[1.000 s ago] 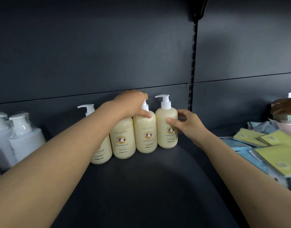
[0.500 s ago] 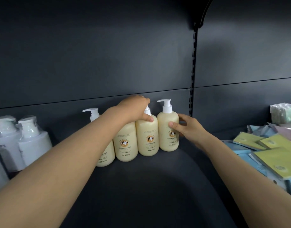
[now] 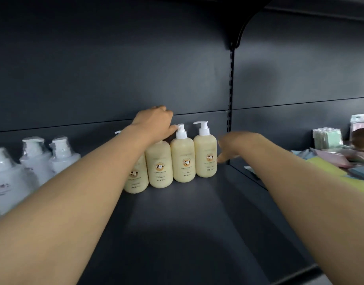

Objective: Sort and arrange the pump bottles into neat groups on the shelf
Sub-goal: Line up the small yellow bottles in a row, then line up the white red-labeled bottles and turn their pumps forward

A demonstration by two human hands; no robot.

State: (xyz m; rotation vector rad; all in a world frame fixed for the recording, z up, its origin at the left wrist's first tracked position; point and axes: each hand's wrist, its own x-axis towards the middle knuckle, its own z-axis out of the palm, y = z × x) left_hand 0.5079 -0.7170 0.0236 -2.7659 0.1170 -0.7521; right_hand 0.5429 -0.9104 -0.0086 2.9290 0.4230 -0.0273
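Cream group nearly lined up, it seemed.
On the shelf (image 3: 177, 233), white pump bottles (image 3: 35, 161) stood near left; farther back, four cream pump bottles (image 3: 182, 159) touched in a row, left hand (image 3: 154, 124) fingers clenched over the pump of the second bottle (image 3: 159, 163), right hand (image 3: 232, 147) fingers released beside the end bottle (image 3: 204, 159).

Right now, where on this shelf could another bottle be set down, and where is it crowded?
Free: the shelf floor in front of the cream pump bottles, between the forearms. The strip right of that row, up to the post, is narrow, with the right hand in it. Crowded: white bottles at left, coloured packets in the right bay.
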